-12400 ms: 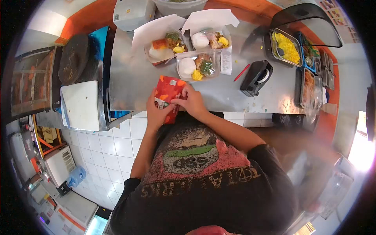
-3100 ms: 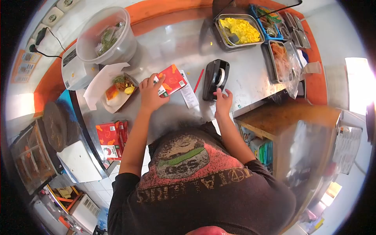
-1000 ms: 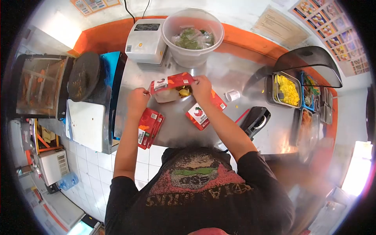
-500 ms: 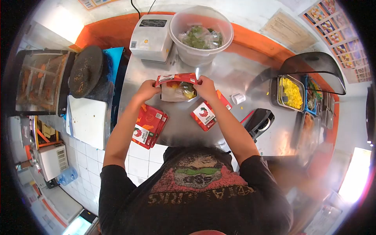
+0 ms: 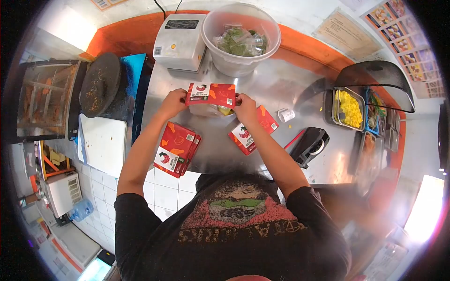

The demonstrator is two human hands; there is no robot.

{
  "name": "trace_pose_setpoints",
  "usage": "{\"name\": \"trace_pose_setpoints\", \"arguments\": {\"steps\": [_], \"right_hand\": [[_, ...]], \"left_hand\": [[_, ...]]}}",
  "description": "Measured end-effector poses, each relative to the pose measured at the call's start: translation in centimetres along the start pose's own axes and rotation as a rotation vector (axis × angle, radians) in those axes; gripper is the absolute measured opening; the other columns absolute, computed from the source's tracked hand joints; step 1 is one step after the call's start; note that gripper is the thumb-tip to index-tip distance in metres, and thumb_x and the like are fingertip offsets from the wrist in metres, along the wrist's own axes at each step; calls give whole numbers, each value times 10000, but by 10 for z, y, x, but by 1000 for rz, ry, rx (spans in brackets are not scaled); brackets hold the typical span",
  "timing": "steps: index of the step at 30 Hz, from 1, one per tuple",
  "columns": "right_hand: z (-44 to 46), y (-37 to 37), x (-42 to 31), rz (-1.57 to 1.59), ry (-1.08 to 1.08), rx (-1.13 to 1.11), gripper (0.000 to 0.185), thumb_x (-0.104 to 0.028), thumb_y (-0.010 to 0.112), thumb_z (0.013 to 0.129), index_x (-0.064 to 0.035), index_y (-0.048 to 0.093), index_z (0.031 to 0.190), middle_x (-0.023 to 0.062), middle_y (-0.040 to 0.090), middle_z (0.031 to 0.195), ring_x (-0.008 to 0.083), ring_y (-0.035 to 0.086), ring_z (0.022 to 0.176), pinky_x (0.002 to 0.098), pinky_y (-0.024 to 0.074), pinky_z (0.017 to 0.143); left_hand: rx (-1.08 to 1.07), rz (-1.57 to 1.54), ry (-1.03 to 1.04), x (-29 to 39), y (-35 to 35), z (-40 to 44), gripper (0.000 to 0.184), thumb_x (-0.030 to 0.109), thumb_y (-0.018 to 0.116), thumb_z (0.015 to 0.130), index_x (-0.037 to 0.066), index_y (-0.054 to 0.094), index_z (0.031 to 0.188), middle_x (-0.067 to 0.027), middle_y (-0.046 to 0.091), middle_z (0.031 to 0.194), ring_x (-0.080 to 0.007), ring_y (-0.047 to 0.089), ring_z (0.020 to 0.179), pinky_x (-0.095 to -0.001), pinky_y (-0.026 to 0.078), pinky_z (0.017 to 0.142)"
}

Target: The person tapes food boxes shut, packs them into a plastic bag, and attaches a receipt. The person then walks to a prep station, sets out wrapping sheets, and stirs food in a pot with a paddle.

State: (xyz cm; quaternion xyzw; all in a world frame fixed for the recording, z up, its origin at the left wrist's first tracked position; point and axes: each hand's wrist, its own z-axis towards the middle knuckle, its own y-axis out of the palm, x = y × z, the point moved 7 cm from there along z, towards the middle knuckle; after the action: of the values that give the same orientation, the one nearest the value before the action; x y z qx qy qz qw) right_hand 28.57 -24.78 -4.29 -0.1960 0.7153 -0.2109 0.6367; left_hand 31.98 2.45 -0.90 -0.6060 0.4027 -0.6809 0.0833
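Observation:
A red and white food box (image 5: 211, 95) sits on the steel counter in front of me, its printed lid tipped down over most of the opening. Below the lid's edge, a clear bag with yellow and green food (image 5: 224, 110) partly shows. My left hand (image 5: 173, 103) grips the left side of the box, fingertips at the lid's corner. At the opposite side, my right hand (image 5: 246, 110) holds the box by its right corner. A stack of red boxes (image 5: 176, 145) lies beside my left forearm. Another pair of red boxes (image 5: 243, 136) is partly hidden under my right forearm.
Behind the box stand a white label printer (image 5: 179, 44) and a clear bucket (image 5: 241, 61) of bagged greens. To the right are a small white cup (image 5: 286, 115), a black tape dispenser (image 5: 309, 145) and a tray of yellow food (image 5: 348, 110). A white cutting board (image 5: 104, 145) lies left.
The lid has come down toward me, so its printed top faces up and hides most of the food inside. Both hands have kept their hold at the box's sides.

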Motion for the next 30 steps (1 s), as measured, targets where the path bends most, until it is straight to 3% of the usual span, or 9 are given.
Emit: {"name": "trace_pose_setpoints", "arguments": {"steps": [2, 3, 5, 8, 9, 11, 16, 24, 30], "right_hand": [[-2, 2, 3, 280, -23, 72, 435, -76, 743, 729, -5, 619, 1140, 176, 673, 1090, 247, 675, 997, 311, 535, 822], [-4, -1, 0, 280, -19, 75, 435, -76, 743, 729, -5, 619, 1140, 176, 673, 1090, 247, 675, 997, 311, 535, 822], [-7, 0, -19, 166, -121, -70, 693, -109, 748, 738, -59, 477, 1374, 200, 575, 1292, 288, 574, 1194, 338, 472, 979], [-13, 2, -26, -179, -400, -56, 815, -171, 777, 707, -110, 414, 1434, 249, 560, 1280, 332, 565, 1185, 357, 434, 1013], [-14, -2, -27, -181, -394, -54, 815, -171, 777, 707, -110, 414, 1434, 249, 560, 1280, 332, 565, 1185, 357, 434, 1013], [-13, -1, -20, -14, -277, -232, 875, -244, 814, 681, -117, 400, 1441, 278, 435, 1400, 346, 471, 1287, 355, 367, 1080], [-7, -2, -17, -22, -200, -272, 921, -254, 858, 631, -127, 414, 1428, 234, 476, 1374, 319, 507, 1255, 340, 415, 1041], [-4, -3, -14, -185, -109, -226, 804, -298, 881, 554, -200, 587, 1296, 155, 621, 1224, 305, 613, 1074, 349, 501, 912], [-5, -8, -19, -361, -405, -136, 765, -340, 858, 566, -228, 608, 1281, 116, 587, 1298, 337, 585, 1098, 424, 476, 924]], "left_hand": [[21, -31, -121, -4, -4, 0, 348, 12, 718, 731, -19, 647, 1071, -143, 681, 930, -217, 666, 811, -319, 518, 764], [42, -63, -244, -8, -5, -2, 448, 5, 721, 728, 3, 628, 1166, -154, 680, 952, -233, 674, 859, -330, 521, 778], [29, -143, -230, 6, -5, -2, 540, 23, 722, 737, 41, 574, 1256, -168, 676, 1019, -248, 676, 909, -351, 526, 799], [-93, -49, -167, 27, -7, -8, 703, 62, 739, 748, 99, 463, 1393, -191, 666, 1103, -266, 670, 987, -372, 519, 850], [-204, 126, -119, 31, -1, -10, 774, 82, 754, 749, 120, 406, 1440, -198, 661, 1121, -270, 661, 1016, -372, 507, 879], [-193, 28, -71, 15, 5, -12, 783, 117, 778, 740, 115, 414, 1434, -202, 663, 1112, -274, 661, 1007, -360, 501, 888], [-218, -95, -100, 14, 6, -10, 832, 209, 836, 702, 96, 430, 1419, -206, 663, 1117, -253, 663, 988, -344, 497, 871], [-192, 295, -22, 12, 10, 0, 588, 278, 835, 682, 118, 643, 1214, -112, 661, 719, -264, 642, 662, -343, 498, 662], [-210, 235, 179, 18, 12, -4, 469, 257, 763, 763, 126, 648, 1199, -119, 679, 788, -297, 641, 695, -368, 487, 650]]}}
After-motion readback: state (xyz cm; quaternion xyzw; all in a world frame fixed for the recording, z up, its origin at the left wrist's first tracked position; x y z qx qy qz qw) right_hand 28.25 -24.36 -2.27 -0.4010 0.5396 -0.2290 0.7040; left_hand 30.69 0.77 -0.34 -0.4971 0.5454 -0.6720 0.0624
